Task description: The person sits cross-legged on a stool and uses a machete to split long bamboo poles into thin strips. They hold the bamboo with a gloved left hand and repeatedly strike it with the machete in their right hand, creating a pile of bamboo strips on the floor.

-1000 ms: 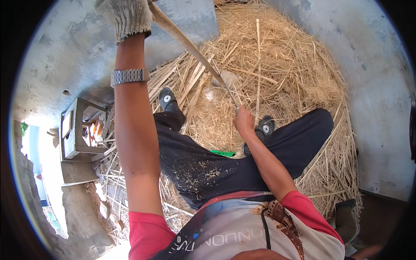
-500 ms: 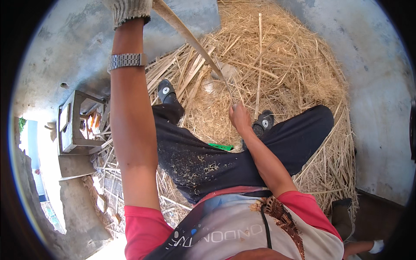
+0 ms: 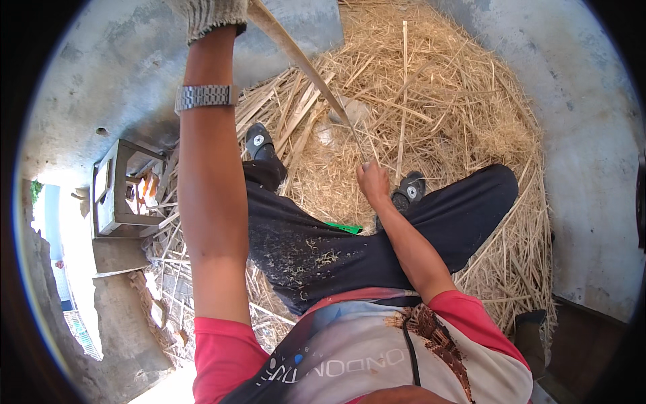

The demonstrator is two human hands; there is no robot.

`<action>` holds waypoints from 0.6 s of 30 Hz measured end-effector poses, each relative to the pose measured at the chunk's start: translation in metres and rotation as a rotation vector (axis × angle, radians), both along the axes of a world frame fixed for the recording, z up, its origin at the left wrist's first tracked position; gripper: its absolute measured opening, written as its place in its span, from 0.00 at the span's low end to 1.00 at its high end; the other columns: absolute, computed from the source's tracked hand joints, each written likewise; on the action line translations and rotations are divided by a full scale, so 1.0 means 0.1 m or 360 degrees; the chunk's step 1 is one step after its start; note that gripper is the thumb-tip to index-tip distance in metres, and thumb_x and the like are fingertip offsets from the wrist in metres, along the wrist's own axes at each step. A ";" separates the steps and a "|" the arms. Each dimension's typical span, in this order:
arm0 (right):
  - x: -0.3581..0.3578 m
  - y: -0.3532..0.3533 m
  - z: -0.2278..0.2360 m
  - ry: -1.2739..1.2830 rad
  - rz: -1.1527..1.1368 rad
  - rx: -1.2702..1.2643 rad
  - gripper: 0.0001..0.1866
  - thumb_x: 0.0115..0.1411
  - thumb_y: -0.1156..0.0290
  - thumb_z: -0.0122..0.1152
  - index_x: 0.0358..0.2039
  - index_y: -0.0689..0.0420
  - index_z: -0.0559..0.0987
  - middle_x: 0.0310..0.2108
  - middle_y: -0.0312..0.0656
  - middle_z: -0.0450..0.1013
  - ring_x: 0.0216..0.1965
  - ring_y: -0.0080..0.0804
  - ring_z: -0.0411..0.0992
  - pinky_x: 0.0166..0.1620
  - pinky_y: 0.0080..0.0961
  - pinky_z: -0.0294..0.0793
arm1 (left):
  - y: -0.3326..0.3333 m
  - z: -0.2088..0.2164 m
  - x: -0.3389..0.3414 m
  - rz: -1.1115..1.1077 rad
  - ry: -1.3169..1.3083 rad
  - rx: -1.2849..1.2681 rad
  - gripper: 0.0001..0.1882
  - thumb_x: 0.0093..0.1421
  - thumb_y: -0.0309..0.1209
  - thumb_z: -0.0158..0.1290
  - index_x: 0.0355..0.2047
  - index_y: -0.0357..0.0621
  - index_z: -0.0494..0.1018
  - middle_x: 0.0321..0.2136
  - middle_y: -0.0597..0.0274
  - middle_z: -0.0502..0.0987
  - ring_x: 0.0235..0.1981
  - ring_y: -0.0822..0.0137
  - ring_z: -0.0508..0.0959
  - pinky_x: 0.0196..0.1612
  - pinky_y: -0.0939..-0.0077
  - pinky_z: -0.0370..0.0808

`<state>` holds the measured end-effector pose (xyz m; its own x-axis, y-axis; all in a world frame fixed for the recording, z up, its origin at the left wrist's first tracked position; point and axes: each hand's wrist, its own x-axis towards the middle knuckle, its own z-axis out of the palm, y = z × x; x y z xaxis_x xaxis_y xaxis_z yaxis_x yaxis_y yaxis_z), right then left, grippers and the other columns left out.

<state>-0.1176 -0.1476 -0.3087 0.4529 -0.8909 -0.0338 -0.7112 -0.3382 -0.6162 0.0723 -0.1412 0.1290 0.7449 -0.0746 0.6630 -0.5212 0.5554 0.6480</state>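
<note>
My left hand (image 3: 210, 15), in a knitted whitish glove, is stretched far forward at the top edge. Its fingers are cut off by the frame, but a long pale bamboo strip (image 3: 296, 55) comes out beside the glove. The strip slants down to the right and narrows towards my right hand (image 3: 373, 182). That hand is bare and closed in a fist at the strip's lower end, in front of my right shoe. A small greyish bit shows at the top of the fist; whether a tool is in there too is hidden.
Straw-like shavings (image 3: 457, 101) and split strips (image 3: 286, 108) cover the floor around my shoes. A green object (image 3: 344, 228) lies between my legs. A wooden frame-like box (image 3: 128, 192) stands left, near a bright opening. Bluish-grey walls rise left (image 3: 134, 74) and right (image 3: 592, 168).
My left hand has shifted slightly to the right, and the upper end of the bamboo strip has moved with it. My right hand has stayed almost in place.
</note>
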 end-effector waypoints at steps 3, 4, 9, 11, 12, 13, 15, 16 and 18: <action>0.01 -0.15 0.07 -0.0260 0.0127 0.0702 0.17 0.59 0.61 0.55 0.32 0.67 0.74 0.24 0.61 0.75 0.27 0.58 0.75 0.32 0.45 0.74 | 0.00 0.08 -0.08 -0.0094 0.0126 0.0031 0.12 0.62 0.43 0.54 0.29 0.50 0.71 0.14 0.76 0.63 0.08 0.81 0.59 0.10 0.84 0.58; 0.07 -0.16 0.13 -0.0491 0.0058 0.1096 0.17 0.58 0.62 0.55 0.32 0.67 0.74 0.24 0.62 0.75 0.27 0.59 0.75 0.32 0.45 0.73 | 0.01 0.12 -0.08 -0.0092 0.0082 0.0028 0.12 0.62 0.43 0.54 0.29 0.50 0.71 0.13 0.76 0.63 0.08 0.81 0.59 0.10 0.84 0.58; 0.04 -0.34 0.20 -0.0621 0.0010 0.0606 0.20 0.60 0.60 0.55 0.31 0.69 0.73 0.23 0.63 0.72 0.23 0.56 0.73 0.30 0.44 0.70 | -0.22 0.12 -0.31 -0.0098 0.0072 0.0055 0.15 0.61 0.42 0.55 0.24 0.49 0.69 0.12 0.76 0.63 0.08 0.80 0.60 0.09 0.84 0.58; 0.02 -0.33 0.26 -0.0462 0.0080 0.0077 0.20 0.60 0.59 0.55 0.30 0.69 0.73 0.21 0.61 0.72 0.22 0.55 0.73 0.29 0.44 0.70 | -0.27 0.12 -0.23 -0.0112 -0.0011 0.0050 0.16 0.61 0.43 0.55 0.23 0.48 0.69 0.12 0.75 0.64 0.08 0.80 0.61 0.09 0.84 0.58; -0.01 -0.31 0.30 -0.0453 0.0064 0.0087 0.21 0.60 0.59 0.56 0.30 0.69 0.72 0.21 0.61 0.72 0.22 0.54 0.73 0.29 0.44 0.70 | -0.30 0.11 -0.18 -0.0120 -0.0050 0.0043 0.16 0.61 0.43 0.55 0.22 0.48 0.69 0.12 0.75 0.64 0.08 0.80 0.61 0.09 0.84 0.59; 0.03 -0.23 0.41 -0.0464 0.0083 0.0122 0.21 0.60 0.58 0.56 0.29 0.68 0.72 0.20 0.60 0.72 0.22 0.53 0.73 0.29 0.44 0.70 | -0.24 0.17 -0.20 -0.0021 -0.0076 0.0081 0.16 0.61 0.43 0.56 0.22 0.47 0.69 0.12 0.75 0.64 0.08 0.80 0.61 0.09 0.84 0.59; 0.11 -0.09 0.69 -0.0548 0.0098 0.0357 0.21 0.60 0.58 0.56 0.30 0.68 0.73 0.20 0.59 0.72 0.25 0.55 0.74 0.31 0.45 0.71 | -0.18 0.22 -0.25 0.0120 -0.0129 0.0120 0.16 0.60 0.42 0.56 0.22 0.46 0.70 0.12 0.74 0.65 0.08 0.81 0.61 0.09 0.84 0.60; 0.09 -0.09 0.77 -0.0571 0.0072 0.0457 0.21 0.60 0.58 0.56 0.30 0.68 0.73 0.20 0.59 0.72 0.26 0.56 0.74 0.32 0.46 0.71 | -0.21 0.18 -0.28 0.0137 -0.0143 0.0108 0.16 0.60 0.42 0.56 0.22 0.46 0.70 0.12 0.74 0.65 0.08 0.81 0.62 0.09 0.84 0.60; 0.07 -0.13 0.77 -0.0551 0.0056 0.0502 0.21 0.60 0.58 0.55 0.31 0.68 0.73 0.21 0.60 0.73 0.28 0.57 0.75 0.34 0.47 0.71 | -0.29 0.10 -0.31 0.0060 -0.0203 0.0016 0.16 0.60 0.42 0.56 0.23 0.45 0.70 0.12 0.74 0.65 0.08 0.81 0.62 0.09 0.84 0.61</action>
<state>-0.1103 -0.1607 -0.2317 0.5148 -0.8454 -0.1421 -0.4370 -0.1162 -0.8919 0.0415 -0.1699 0.1392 0.6570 -0.0553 0.7519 -0.6200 0.5278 0.5805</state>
